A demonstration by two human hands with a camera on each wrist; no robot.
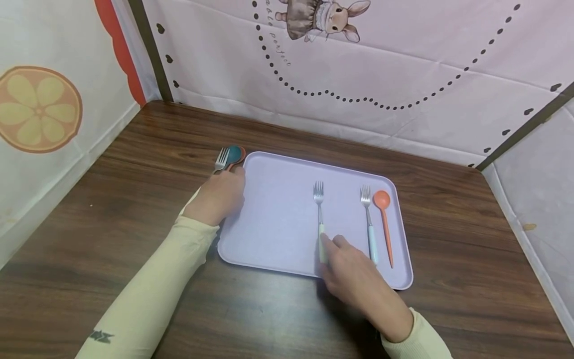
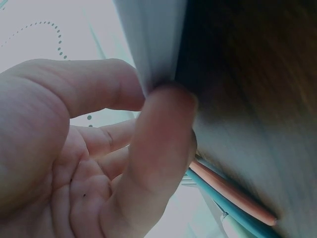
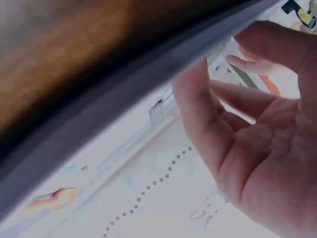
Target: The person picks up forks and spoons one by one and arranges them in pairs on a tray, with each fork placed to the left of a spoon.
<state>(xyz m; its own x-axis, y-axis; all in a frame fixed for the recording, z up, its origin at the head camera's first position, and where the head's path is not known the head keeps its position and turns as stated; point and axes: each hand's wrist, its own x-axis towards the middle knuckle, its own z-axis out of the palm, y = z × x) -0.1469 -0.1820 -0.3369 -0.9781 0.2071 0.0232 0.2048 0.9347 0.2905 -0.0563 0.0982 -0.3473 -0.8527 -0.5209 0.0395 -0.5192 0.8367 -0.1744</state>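
Note:
My left hand (image 1: 219,195) is at the left edge of a pale lilac tray (image 1: 273,214), its thumb and index finger pinching the rim (image 2: 153,44). Just beyond that hand, beside the tray, lie a fork (image 1: 221,158), a teal spoon (image 1: 233,154) and an orange-brown spoon (image 1: 242,154), their handles partly hidden by it. At the tray's front edge my right hand (image 1: 352,269) pinches the pale green handle of a fork (image 1: 318,192), whose tines point to the far side. The tray rim (image 3: 124,79) hides part of these fingers in the right wrist view.
Right of that fork, a fork with a pale blue handle (image 1: 371,239) and an orange spoon (image 1: 382,200) lie side by side in the tray. Dark wooden table (image 1: 457,239) surrounds the tray. Printed cloth (image 1: 403,60) hangs behind the table and at both sides.

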